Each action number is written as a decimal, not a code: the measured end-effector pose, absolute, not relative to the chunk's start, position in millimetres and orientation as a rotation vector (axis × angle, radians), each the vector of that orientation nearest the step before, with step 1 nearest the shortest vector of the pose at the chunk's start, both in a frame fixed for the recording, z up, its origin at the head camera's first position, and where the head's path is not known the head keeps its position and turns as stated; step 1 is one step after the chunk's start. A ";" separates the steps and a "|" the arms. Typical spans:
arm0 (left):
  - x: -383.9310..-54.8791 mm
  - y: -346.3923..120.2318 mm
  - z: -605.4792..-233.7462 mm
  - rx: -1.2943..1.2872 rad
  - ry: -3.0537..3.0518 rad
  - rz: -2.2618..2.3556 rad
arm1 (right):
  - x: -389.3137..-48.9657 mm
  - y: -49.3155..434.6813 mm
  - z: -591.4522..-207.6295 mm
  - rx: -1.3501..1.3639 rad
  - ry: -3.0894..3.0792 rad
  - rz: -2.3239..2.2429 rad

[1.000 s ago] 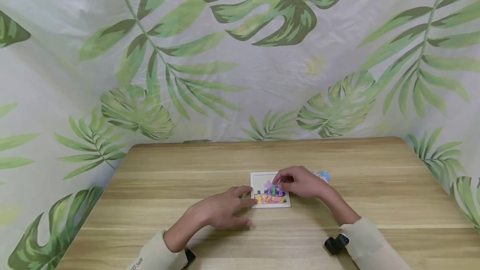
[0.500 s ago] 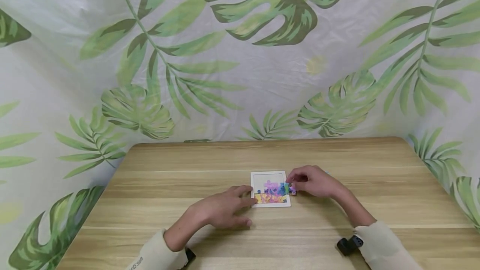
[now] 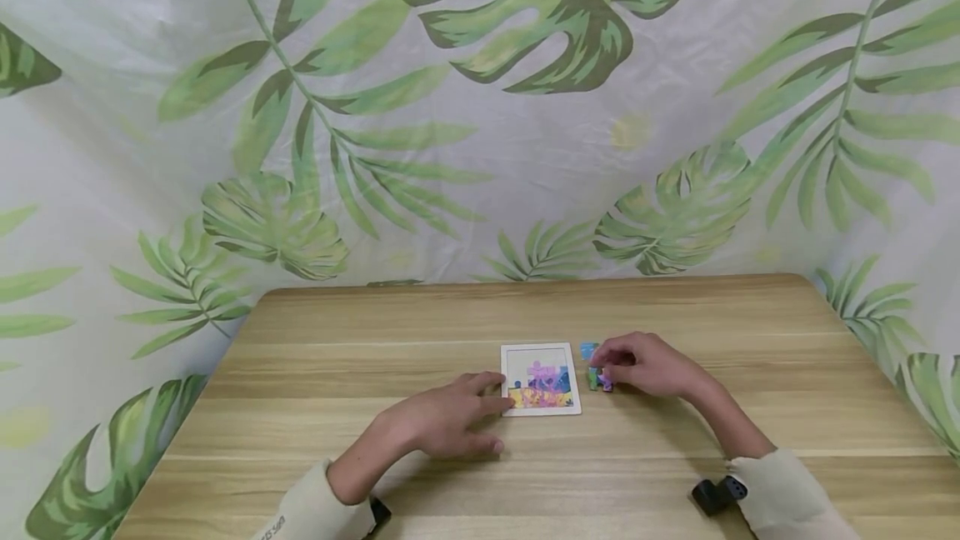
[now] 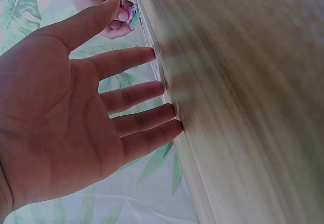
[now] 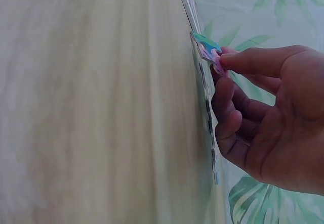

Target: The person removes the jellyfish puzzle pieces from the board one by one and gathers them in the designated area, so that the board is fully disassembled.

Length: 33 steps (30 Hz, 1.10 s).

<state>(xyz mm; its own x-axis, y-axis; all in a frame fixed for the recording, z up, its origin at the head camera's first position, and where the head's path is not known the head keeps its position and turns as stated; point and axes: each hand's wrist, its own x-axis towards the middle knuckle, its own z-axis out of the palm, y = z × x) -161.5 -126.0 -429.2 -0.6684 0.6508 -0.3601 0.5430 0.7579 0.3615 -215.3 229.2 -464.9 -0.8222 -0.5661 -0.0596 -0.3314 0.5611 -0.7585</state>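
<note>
A white puzzle frame [image 3: 542, 411] lies on the table, its lower part filled with pink, yellow and blue picture pieces and its upper part bare. The left hand [image 3: 452, 417] rests at the frame's left edge with fingers straight and spread; in the left wrist view its fingertips [image 4: 158, 87] meet the edge. Just right of the frame, the right hand [image 3: 648, 365] pinches a green, blue and pink puzzle piece [image 5: 208, 47] between thumb and finger, the piece tilted close over the table. Its other fingers curl beneath, and they partly cover the piece in the head view.
A blue puzzle piece [image 3: 588, 350] lies by the frame's upper right. In the right wrist view a row of thin pieces [image 5: 210, 128] runs along the tabletop below the hand. The wooden table [image 3: 375, 315] ends at a leaf-print cloth [image 3: 465, 148] behind.
The right hand has moved right, from over the frame to beside it, carrying the puzzle piece. The blue piece beyond it has come into view. The left hand stays in place.
</note>
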 end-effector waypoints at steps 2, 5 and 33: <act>-161.2 -125.7 -429.4 0.898 2.481 0.312 | -215.0 229.4 -464.8 -0.742 2.512 -1.112; -161.1 -125.7 -429.1 0.895 2.481 0.313 | -214.7 227.3 -463.5 -0.742 2.530 -1.091; -160.7 -125.3 -429.0 0.902 2.484 0.300 | -215.4 217.5 -462.8 -0.725 2.615 -0.992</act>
